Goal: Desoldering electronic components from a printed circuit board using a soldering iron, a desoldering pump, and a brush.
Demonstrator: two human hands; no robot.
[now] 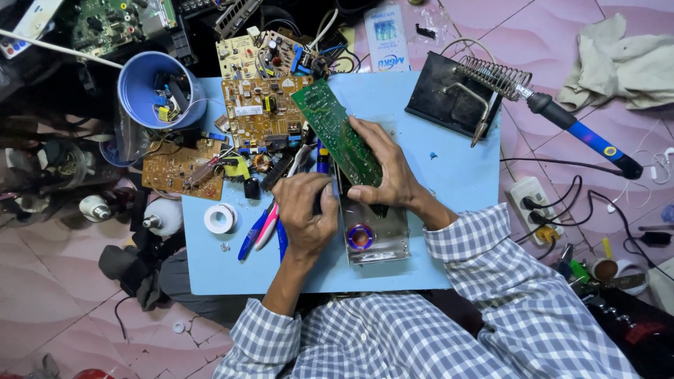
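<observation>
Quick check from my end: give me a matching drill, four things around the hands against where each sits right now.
Things:
1. green circuit board
2. soldering iron
3. blue cup
4. white tape roll

Places:
A. on the blue mat, left of the left hand
B. held tilted in the right hand
C. in the coiled stand at the mat's far right corner
D. at the mat's far left corner, holding small parts

Pairs: 1-B, 2-C, 3-D, 4-A
</observation>
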